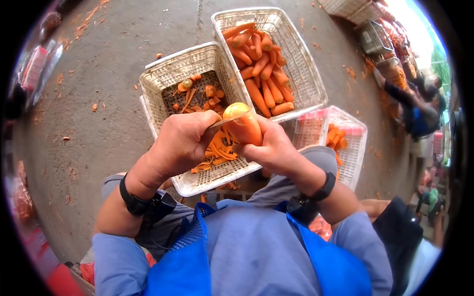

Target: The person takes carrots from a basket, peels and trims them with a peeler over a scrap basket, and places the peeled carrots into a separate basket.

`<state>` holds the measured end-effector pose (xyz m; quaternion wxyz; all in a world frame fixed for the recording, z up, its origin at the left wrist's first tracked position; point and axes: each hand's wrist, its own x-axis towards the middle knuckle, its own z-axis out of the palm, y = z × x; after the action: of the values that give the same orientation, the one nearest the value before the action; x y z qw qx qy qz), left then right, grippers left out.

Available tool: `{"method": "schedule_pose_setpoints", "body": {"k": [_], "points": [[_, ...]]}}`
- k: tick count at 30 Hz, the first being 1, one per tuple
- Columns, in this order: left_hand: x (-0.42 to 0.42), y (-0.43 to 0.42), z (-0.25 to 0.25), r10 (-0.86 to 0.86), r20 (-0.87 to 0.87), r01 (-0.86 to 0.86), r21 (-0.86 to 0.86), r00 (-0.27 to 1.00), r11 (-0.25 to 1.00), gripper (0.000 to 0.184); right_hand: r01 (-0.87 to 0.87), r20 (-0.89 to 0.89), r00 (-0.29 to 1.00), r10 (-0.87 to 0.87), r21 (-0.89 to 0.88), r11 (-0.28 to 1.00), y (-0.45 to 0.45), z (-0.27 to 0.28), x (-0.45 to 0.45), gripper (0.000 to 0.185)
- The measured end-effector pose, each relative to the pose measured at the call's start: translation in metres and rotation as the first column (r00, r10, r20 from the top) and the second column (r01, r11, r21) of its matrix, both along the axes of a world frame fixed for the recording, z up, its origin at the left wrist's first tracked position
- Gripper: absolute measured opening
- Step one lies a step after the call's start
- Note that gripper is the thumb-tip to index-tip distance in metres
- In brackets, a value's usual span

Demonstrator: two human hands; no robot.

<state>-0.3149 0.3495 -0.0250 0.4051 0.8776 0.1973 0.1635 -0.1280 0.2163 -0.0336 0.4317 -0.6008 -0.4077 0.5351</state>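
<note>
My left hand (183, 137) is closed around a knife (228, 120); its handle is hidden in the fist. The thin blade lies across the pale, cut top of a thick carrot (245, 131). My right hand (273, 149) grips that carrot, thumb and fingers wrapped about its lower part. Both hands are over the near end of a white plastic basket (149, 79), which holds carrot peelings (217, 150) and cut carrot ends (212, 98).
Behind stands a second white basket (308, 81) with many whole carrots (261, 64). A third basket (353, 148), at the right, holds peeled-looking carrot pieces (336, 138). Scraps dot the concrete floor (108, 59). Another person (419, 111) and stacked crates (375, 37) are at the far right.
</note>
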Motion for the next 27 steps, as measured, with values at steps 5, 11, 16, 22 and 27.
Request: {"method": "schedule_pose_setpoints", "body": {"k": [5, 11, 16, 22, 27], "points": [[0.003, -0.003, -0.002, 0.023, -0.043, -0.019, 0.08, 0.999, 0.997, 0.008, 0.008, 0.01, 1.0, -0.008, -0.016, 1.0, 0.001, 0.001, 0.001, 0.04], [0.007, -0.005, -0.004, 0.025, -0.053, -0.019, 0.097, 0.998, 0.995, 0.011, 0.011, -0.008, 1.0, -0.011, -0.009, 1.0, 0.003, -0.003, 0.001, 0.041], [0.012, -0.006, -0.014, 0.013, -0.159, -0.001, 0.074, 0.987, 0.997, 0.012, -0.012, -0.194, 0.981, -0.008, -0.1, 0.995, -0.001, -0.009, 0.003, 0.042], [0.01, 0.002, -0.029, -0.02, -0.281, 0.019, -0.004, 0.96, 1.0, 0.018, 0.013, -0.004, 1.0, -0.013, -0.061, 0.998, -0.003, -0.011, 0.0, 0.04], [0.006, -0.001, -0.03, 0.0, -0.32, -0.003, -0.008, 0.947, 1.0, 0.016, 0.033, 0.238, 0.97, -0.044, 0.051, 0.998, -0.006, -0.025, -0.003, 0.032]]}}
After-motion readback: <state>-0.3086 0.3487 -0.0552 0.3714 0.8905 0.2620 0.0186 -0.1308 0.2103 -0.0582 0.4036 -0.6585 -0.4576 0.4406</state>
